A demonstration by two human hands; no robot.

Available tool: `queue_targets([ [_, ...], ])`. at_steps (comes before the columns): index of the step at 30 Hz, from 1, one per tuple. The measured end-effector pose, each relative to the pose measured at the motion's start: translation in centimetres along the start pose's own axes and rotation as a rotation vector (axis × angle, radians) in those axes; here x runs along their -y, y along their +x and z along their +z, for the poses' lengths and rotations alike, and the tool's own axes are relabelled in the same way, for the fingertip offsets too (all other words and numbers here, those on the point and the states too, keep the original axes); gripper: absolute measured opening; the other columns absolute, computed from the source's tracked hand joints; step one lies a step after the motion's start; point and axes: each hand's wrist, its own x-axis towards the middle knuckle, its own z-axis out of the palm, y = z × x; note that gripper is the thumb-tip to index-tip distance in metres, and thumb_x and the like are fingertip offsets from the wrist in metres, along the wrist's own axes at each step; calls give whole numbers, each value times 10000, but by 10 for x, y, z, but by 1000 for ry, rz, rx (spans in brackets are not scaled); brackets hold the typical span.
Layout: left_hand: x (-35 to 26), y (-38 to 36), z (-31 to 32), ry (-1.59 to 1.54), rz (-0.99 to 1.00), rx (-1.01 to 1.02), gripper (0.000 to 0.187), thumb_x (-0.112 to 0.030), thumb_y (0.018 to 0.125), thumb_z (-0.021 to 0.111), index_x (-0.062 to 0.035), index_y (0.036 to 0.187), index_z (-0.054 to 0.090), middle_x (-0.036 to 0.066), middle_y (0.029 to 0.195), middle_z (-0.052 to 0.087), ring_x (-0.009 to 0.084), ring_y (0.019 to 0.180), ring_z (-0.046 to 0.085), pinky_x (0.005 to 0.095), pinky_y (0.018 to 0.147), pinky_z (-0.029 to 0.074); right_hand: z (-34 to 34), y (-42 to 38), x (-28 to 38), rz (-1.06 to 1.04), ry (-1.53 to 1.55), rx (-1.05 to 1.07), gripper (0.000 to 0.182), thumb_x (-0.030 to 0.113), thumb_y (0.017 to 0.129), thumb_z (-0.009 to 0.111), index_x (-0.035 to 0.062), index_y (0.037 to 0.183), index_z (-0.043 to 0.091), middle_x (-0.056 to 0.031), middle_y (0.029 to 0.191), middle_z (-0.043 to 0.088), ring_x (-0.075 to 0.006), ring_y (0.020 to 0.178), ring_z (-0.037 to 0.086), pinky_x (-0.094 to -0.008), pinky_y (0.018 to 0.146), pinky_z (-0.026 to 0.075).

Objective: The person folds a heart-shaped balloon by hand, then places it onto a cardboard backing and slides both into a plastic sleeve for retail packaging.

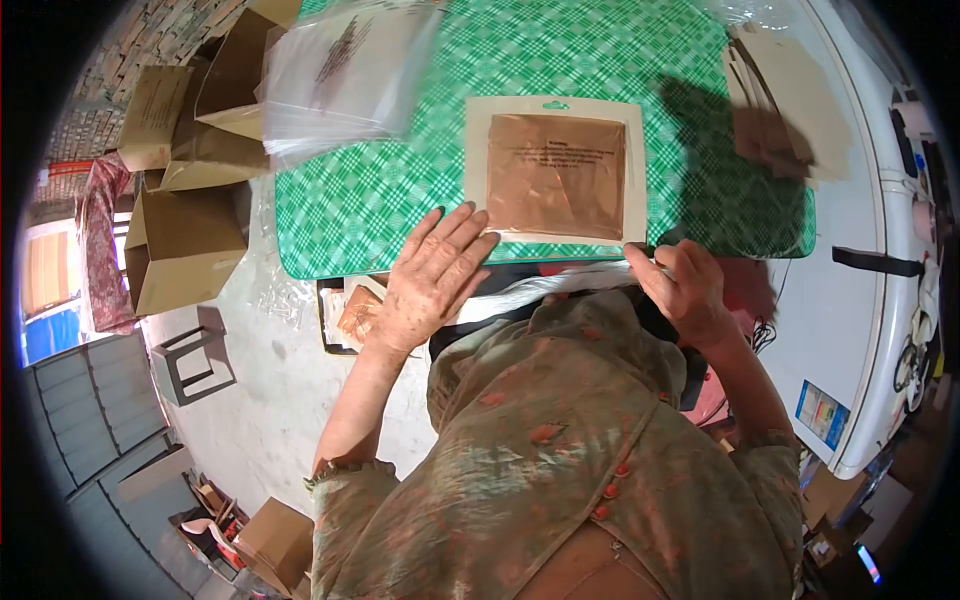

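A cream card (pixel 479 150) with a hang hole at its top lies on the green checked tablecloth (pixel 380 215). Over its middle is a copper-tinted clear packet (pixel 556 190) with small printed text. My left hand (pixel 432 275) rests with fingers stretched out, its fingertips at the card's lower left corner. By the lower right corner is my right hand (pixel 685 285), fingers curled and the index finger pointing at the card's edge. Whether anything is between its fingers is too small to tell.
Clear plastic bags (pixel 345 80) are stacked at the table's back left. More cream cards (pixel 790 105) lie at the right. Open cardboard boxes (pixel 190 235) stand left of the table. A white appliance (pixel 850 330) is on the right, and a small grey stool (pixel 190 365) on the floor.
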Motion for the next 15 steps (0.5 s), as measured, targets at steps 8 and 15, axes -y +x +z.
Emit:
queue_targets([
  [8,-3,-2,18,-10,20,-130,374,-125,858,818,-112,1223,737,74,1379,672,246,1317,624,463,1124,461,6,6,-1,66,36,-82,403,62,748,860,88,1130,736,-17,1050,642,-201,755,624,-339,627,523],
  [15,-1,-1,20,-159,-32,-211,256,-97,841,829,-92,1086,755,58,1205,735,262,1230,668,436,1071,478,-1,18,-1,245,291,-119,234,11,818,801,76,1020,704,-62,992,690,-245,741,660,-361,630,563],
])
